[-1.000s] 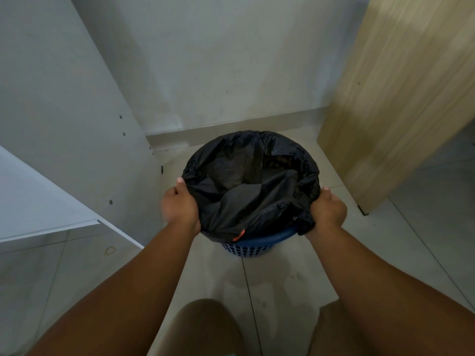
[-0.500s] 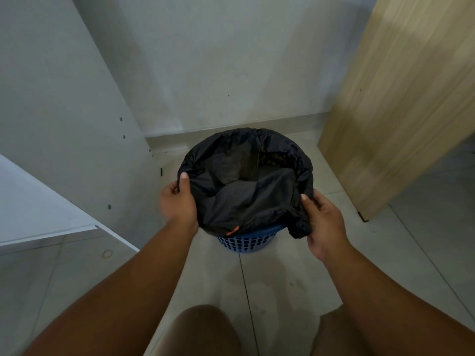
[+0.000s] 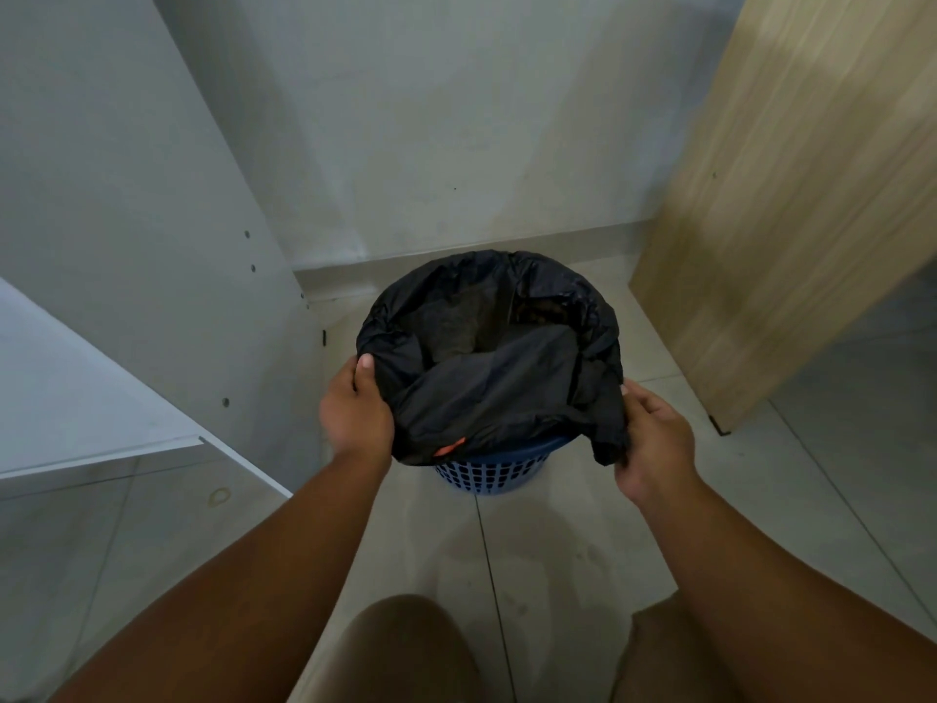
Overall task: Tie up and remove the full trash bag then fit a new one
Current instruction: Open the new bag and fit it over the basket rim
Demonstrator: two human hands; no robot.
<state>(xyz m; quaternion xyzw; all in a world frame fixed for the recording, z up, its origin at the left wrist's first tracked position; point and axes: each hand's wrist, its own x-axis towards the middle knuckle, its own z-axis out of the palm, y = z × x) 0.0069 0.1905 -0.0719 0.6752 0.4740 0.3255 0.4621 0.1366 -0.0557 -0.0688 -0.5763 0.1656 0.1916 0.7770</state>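
Right hand [image 3: 654, 438] is tugging its pinched trash bag [image 3: 487, 388] corner further outward; left hand [image 3: 355, 413] is gripping the opposite edge, bag lying between them

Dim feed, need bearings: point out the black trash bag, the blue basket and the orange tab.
black trash bag [image 3: 499, 390], head view, slack sheet across its mouth.
blue basket [image 3: 488, 475], head view, latticed wall below the bag.
orange tab [image 3: 450, 447], head view, its middle, at the bag's near edge.

No legible text, brand, number or sign is recorded. An orange tab [image 3: 450, 447] is noted on the black trash bag [image 3: 487, 383]; no print on it can be resolved.
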